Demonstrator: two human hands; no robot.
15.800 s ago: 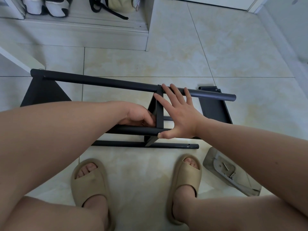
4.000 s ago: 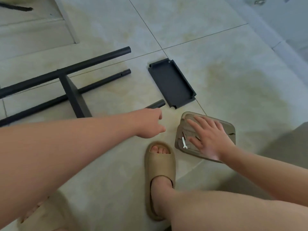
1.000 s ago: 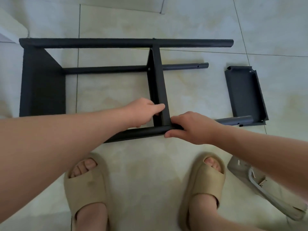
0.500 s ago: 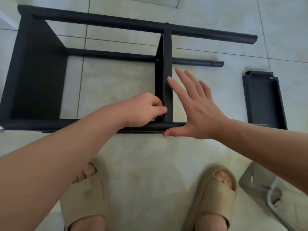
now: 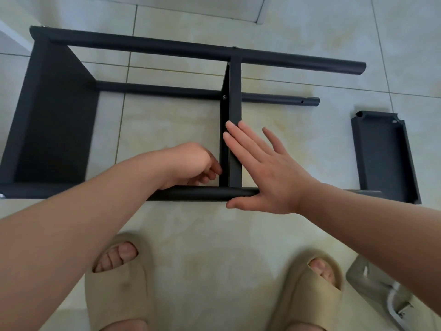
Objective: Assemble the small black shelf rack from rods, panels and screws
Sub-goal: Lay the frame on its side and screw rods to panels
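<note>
right hand (image 5: 269,173): we are pressing its released grip flat against middle panel (image 5: 235,91) and near rod (image 5: 202,193) | left hand (image 5: 191,163): curling beside panel, grip's hold we cannot tell

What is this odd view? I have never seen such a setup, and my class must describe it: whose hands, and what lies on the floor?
No machine here: a person wears a camera on the head, looking down at their own hands and sandals. On the tiled floor lies a half-built black rack, a loose panel to its right. The right hand presses flat against the middle panel and near rod. The left hand curls its fingers at that joint; what they hold is hidden.
</note>
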